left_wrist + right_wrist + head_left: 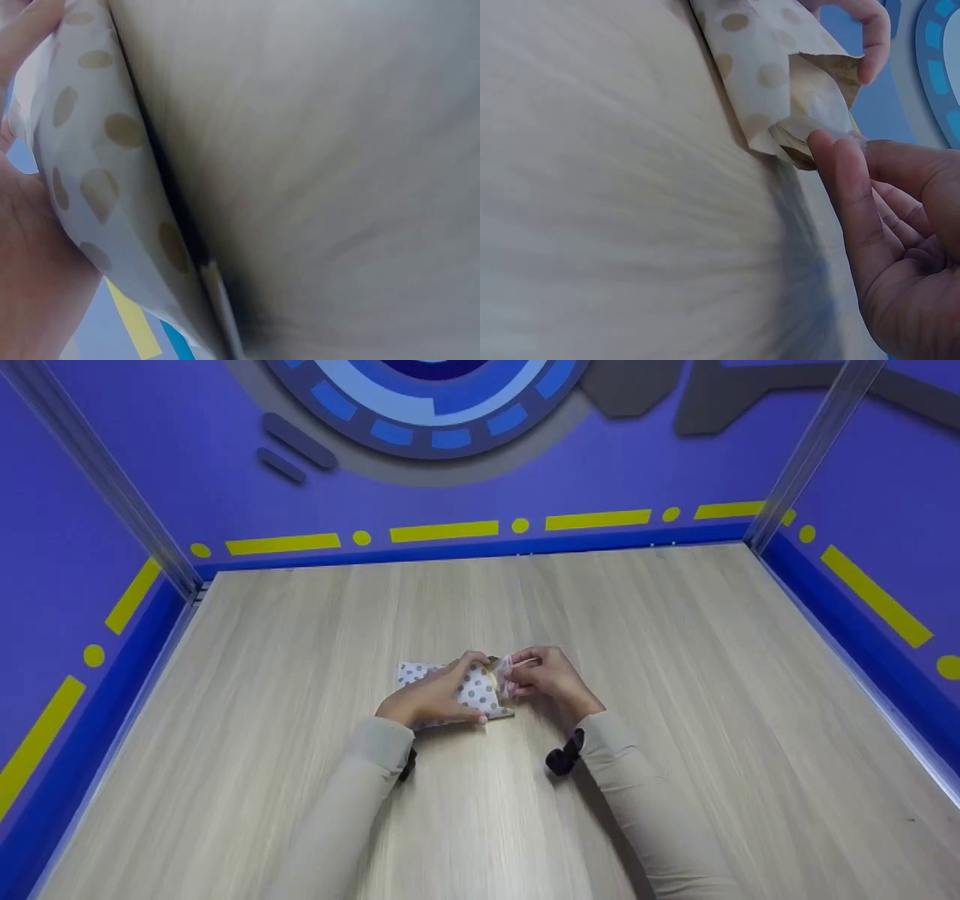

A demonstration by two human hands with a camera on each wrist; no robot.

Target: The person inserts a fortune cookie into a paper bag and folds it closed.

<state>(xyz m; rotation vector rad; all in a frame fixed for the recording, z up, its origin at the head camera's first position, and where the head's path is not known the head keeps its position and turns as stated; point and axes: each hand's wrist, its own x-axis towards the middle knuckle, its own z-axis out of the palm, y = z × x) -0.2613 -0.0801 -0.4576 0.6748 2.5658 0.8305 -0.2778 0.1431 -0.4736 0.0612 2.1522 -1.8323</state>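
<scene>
A white paper bag with grey-brown dots lies low over the middle of the table. Across it stretches my left hand, thumb at the near edge and fingers at the far edge, gripping the bag. Its right end gapes open with a notched, ragged rim, clearest on the bag in the right wrist view. At that mouth my right hand pinches a thin, see-through plastic piece between thumb and fingertips. The rest of the plastic is hidden inside the bag. In the left wrist view, the dotted bag bulges beside my palm.
The wood-grain table spreads around both hands. Blue-purple walls with yellow stripes stand at the back and both sides. Metal posts rise at the back corners. A black wrist camera sits below my right wrist.
</scene>
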